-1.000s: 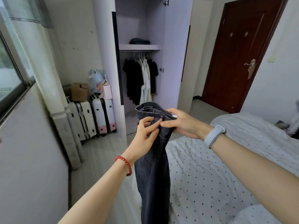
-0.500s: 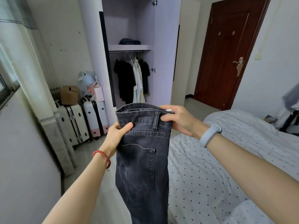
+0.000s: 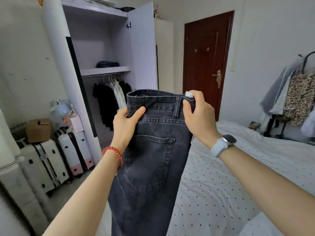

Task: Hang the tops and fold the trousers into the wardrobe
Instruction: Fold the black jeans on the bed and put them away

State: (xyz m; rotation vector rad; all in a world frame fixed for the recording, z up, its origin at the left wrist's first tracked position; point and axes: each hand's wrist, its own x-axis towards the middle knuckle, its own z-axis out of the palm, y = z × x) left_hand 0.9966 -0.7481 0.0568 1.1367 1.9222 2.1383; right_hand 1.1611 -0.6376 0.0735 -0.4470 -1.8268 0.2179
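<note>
Two hands hold up a pair of dark grey jeans (image 3: 153, 150) in the air, in front of the open wardrobe (image 3: 109, 48). The left hand (image 3: 126, 123) grips the left side of the waistband, with the thumb on the near side and the other fingers hidden behind the cloth. The right hand (image 3: 199, 114) pinches the right side of the waistband by a belt loop, with its fingers curled round the edge. The legs hang straight down, past the bottom of the view, just left of the bed (image 3: 221, 184) with the dotted sheet.

The jeans look already folded in half the long way, since only one back pocket shows. They are not folded small yet.

What could go wrong? The jeans look heavy and long. If one hand lets go to fold, the waistband can slip and the long fold can fall open. The hanging legs can drag on the floor or twist, and then the fold turns out crooked. Folding in the air is hard, so laying them on the bed may be safer.

Far away, the wardrobe shelf (image 3: 105, 70) already has one folded dark garment (image 3: 107, 64) on it. Pushing the jeans in carelessly can knock that pile. Below the shelf, tops (image 3: 110, 97) hang on the rail.
</note>
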